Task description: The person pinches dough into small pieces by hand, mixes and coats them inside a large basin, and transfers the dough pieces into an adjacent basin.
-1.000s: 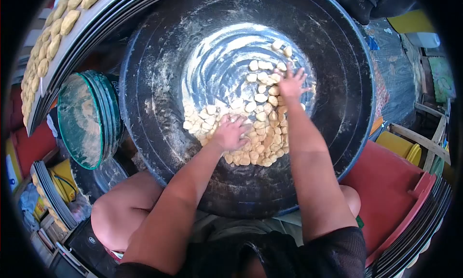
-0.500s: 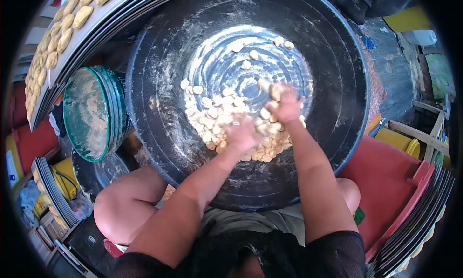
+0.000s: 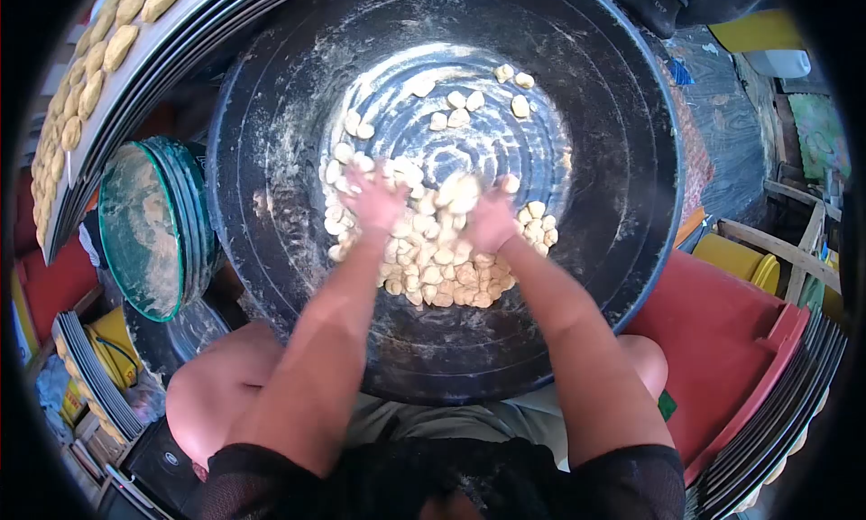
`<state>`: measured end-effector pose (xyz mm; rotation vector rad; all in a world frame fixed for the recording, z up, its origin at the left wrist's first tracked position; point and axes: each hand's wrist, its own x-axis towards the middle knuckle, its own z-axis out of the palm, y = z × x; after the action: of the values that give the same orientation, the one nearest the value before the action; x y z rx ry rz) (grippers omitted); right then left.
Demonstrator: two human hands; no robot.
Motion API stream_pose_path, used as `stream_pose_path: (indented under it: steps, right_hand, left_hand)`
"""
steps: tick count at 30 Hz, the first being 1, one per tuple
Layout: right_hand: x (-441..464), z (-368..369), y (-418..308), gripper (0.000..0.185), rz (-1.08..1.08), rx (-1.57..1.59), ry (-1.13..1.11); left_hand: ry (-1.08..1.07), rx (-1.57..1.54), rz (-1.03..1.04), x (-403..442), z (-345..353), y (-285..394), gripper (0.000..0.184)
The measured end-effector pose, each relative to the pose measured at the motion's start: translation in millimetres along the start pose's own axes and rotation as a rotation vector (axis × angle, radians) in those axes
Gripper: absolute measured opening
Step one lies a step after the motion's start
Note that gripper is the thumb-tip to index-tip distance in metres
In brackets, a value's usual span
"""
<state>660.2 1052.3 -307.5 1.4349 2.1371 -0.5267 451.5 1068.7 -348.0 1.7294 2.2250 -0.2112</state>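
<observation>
A large round black basin (image 3: 622,159) dusted with pale flour fills the middle of the view. Many small pale dough pieces (image 3: 433,258) lie heaped in its near half, and several more are scattered across the far part of its floor. My left hand (image 3: 375,200), fingers spread, rests on the left side of the heap. My right hand (image 3: 492,220) is at the heap's right side, beside pale pieces blurred by motion; its fingers are smeared and partly hidden, so its grip is unclear.
Stacked trays (image 3: 135,114) with dough pieces on top rise at the upper left. Below them stand stacked green-rimmed round sieves (image 3: 140,231). A red lid or container (image 3: 713,340) is at the right, beside more stacked trays (image 3: 794,412) and a yellow bucket (image 3: 731,257).
My left hand has moved left and away from me over the heap. My right hand has shifted left and slightly nearer. Dough pieces have spread toward the left and right.
</observation>
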Motion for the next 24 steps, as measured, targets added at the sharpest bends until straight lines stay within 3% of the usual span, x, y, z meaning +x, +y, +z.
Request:
stream_pose_path:
  steps: [1,2,3,5,6,7,9,11,12,14,15,16,18,19,21,23,24]
  right_hand:
    - [-1.0,-9.6,32.3,0.072,0.18,0.076,0.349]
    - [34.6,42.3,82.9,0.076,0.32,-0.012,0.633]
    - [38.1,23.3,109.2,0.077,0.566,0.365,0.755]
    - [68.6,18.8,162.1,0.085,0.48,0.812,0.876]
    - [83.8,-0.3,165.4,0.089,0.569,0.828,0.715]
    - [100.2,-21.5,162.0,0.093,0.656,0.841,0.552]
    - [161.3,-24.0,135.2,0.097,0.624,0.936,0.599]
    - [141.6,-69.2,66.6,0.092,0.311,0.621,0.337]
    - [136.0,-82.2,33.8,0.086,0.128,0.518,0.224]
    - [115.2,-73.5,-42.9,0.077,-0.099,0.246,0.183]
    - [99.5,-68.2,-79.1,0.075,-0.228,0.185,-0.046]
    - [74.5,-37.2,-112.5,0.07,-0.379,0.088,-0.009]
    - [15.9,22.0,-143.9,0.063,-0.591,0.343,0.228]
    - [-1.4,42.7,-144.4,0.06,-0.647,0.431,0.316]
    - [-13.2,61.6,-98.1,0.055,-0.907,0.186,0.311]
    - [-11.3,52.5,-23.9,0.051,-0.713,0.442,-0.006]
    - [-19.0,34.5,10.2,0.049,-0.621,0.123,0.065]
  left_hand:
    - [-0.105,0.089,0.065,-23.3,-7.4,18.1,0.082]
    - [-0.097,-0.046,0.232,-43.5,-1.0,23.0,0.077]
    - [-0.09,-0.178,0.4,-53.0,5.1,22.9,0.073]
    - [-0.111,-0.267,0.541,-37.1,2.3,18.2,0.061]
    - [-0.128,-0.308,0.617,-27.3,-0.6,13.8,0.055]
    - [-0.023,-0.44,0.485,-14.5,-9.7,11.2,0.045]
    - [0.171,-0.632,0.238,27.4,-28.3,4.0,0.033]
    - [0.259,-0.679,0.045,70.8,-32.3,-16.1,0.027]
    - [0.304,-0.633,0.119,94.6,-24.2,-38.0,0.038]
    - [0.264,-0.661,0.013,108.8,-22.6,-49.2,0.05]
    - [0.242,-0.675,-0.041,115.4,-20.8,-55.9,0.055]
    - [0.17,-0.726,0.075,130.6,11.0,-74.0,0.067]
    - [0.201,-0.496,0.127,100.9,10.6,-52.4,0.07]
    - [0.21,-0.378,0.156,77.6,9.6,-39.1,0.071]
    - [-0.017,-0.145,0.271,41.3,6.2,-20.0,0.076]
    - [-0.195,0.182,0.56,-8.8,3.7,10.0,0.08]
    - [-0.147,0.084,0.583,-29.9,15.4,18.0,0.077]
